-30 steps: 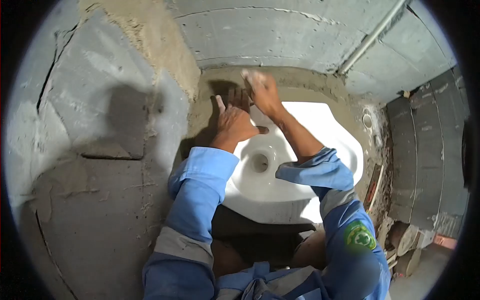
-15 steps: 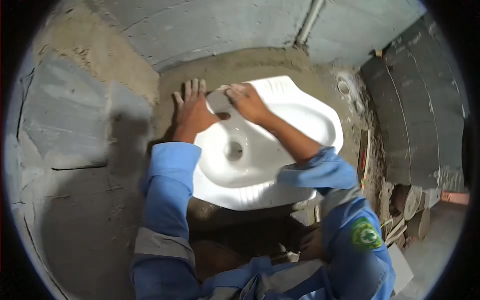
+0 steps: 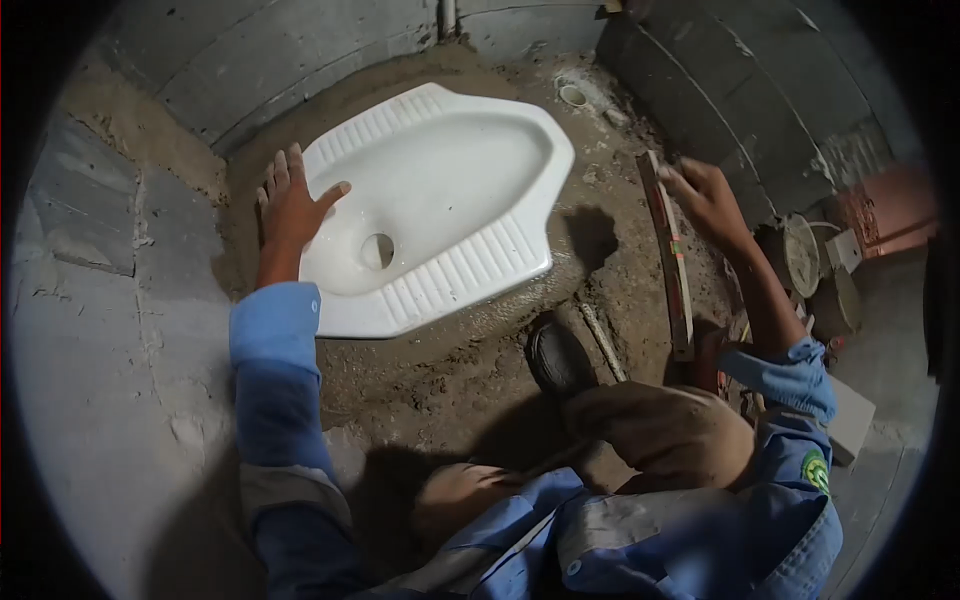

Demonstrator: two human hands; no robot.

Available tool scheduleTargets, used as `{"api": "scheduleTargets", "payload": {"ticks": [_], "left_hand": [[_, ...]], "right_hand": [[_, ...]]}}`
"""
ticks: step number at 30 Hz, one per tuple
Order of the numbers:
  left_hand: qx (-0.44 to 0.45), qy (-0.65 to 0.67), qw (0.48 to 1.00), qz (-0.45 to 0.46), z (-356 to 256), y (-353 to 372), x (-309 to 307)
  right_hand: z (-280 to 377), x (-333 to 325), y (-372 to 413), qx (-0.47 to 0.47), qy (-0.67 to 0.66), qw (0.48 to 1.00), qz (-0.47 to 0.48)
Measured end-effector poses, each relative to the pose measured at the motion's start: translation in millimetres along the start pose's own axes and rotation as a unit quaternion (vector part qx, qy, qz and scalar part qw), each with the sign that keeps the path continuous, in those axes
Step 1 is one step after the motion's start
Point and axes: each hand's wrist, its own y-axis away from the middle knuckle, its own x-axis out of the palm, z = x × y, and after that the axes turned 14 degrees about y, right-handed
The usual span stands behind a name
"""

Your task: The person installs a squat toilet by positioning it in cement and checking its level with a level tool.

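Note:
A white ceramic squat toilet pan (image 3: 450,170) sits at a slant on wet mortar, its ribbed footrests and round drain hole showing. My left hand (image 3: 285,205) lies on its left rim, fingers spread and thumb stretched inward over the rim. To the right of the pan, my right hand (image 3: 705,200) has its fingers curled at the upper end of a long reddish spirit level (image 3: 675,270). Its fingertips overlap the level's edge; the exact contact is hard to make out.
Grey block walls (image 3: 740,110) enclose the corner. A round pipe opening (image 3: 573,95) stands in the floor behind the pan. My dark shoe (image 3: 560,358) rests on the muddy floor beside a thin rod (image 3: 602,340). Round containers (image 3: 800,255) and an orange-pink block (image 3: 890,210) are at right.
My right hand has left the pan's upper left edge and moved right to the spirit level. My left hand stays at the left rim. The view has shifted, and more floor shows.

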Motion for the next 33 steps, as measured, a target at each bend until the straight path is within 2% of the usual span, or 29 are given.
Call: {"api": "scheduleTargets", "payload": {"ticks": [2, 3, 4, 7, 8, 10, 13, 15, 16, 18, 20, 22, 24, 27, 31, 33], "left_hand": [[0.040, 0.083, 0.995, 0.028, -20, 5, -10], [0.087, 0.148, 0.985, 0.013, -29, 8, -15], [0.092, 0.146, 0.985, 0.013, -40, 12, -20], [0.074, 0.283, 0.948, 0.122, -78, 29, -48], [0.087, 0.258, 0.953, 0.131, -89, 40, -58], [0.092, 0.229, 0.958, 0.149, -109, 64, -78], [0.048, 0.211, 0.960, 0.178, -132, 100, -95], [0.021, 0.177, 0.963, 0.204, -131, 117, -81], [0.010, 0.158, 0.964, 0.214, -132, 122, -78], [-0.009, 0.159, 0.961, 0.226, -137, 138, -76], [-0.021, 0.116, 0.973, 0.199, -146, 157, -72], [0.000, 0.079, 0.985, 0.156, -143, 169, -58], [-0.032, 0.072, 0.986, 0.149, -149, 174, -52], [-0.038, 0.073, 0.986, 0.143, -151, 168, -43], [-0.022, 0.071, 0.989, 0.130, -166, 170, -29], [-0.003, 0.066, 0.990, 0.126, -169, 166, -25]], "right_hand": [[-2, -18, 34, 0.010, 0.016, 1.000, 0.010], [-7, -21, 47, 0.019, 0.045, 0.999, 0.019], [-10, -24, 57, 0.026, 0.073, 0.997, 0.028], [-29, -14, 33, -0.020, 0.067, 0.996, 0.062], [-37, -8, 20, -0.047, 0.074, 0.992, 0.090], [-26, 7, -7, -0.044, 0.030, 0.994, 0.093], [-31, 56, -63, -0.013, -0.019, 0.994, 0.104], [-26, 85, -94, 0.076, 0.035, 0.981, 0.175], [-29, 101, -111, 0.056, 0.032, 0.983, 0.171], [-34, 144, -131, 0.096, 0.012, 0.990, 0.103], [-7, 154, -129, 0.127, -0.037, 0.991, -0.009], [0, 163, -141, 0.105, 0.004, 0.993, -0.044], [17, 137, -142, 0.078, -0.129, 0.988, -0.028], [30, 128, -145, 0.033, -0.139, 0.988, -0.051], [31, 137, -129, 0.061, -0.066, 0.994, -0.063], [34, 135, -120, 0.075, 0.011, 0.997, -0.028]]}}
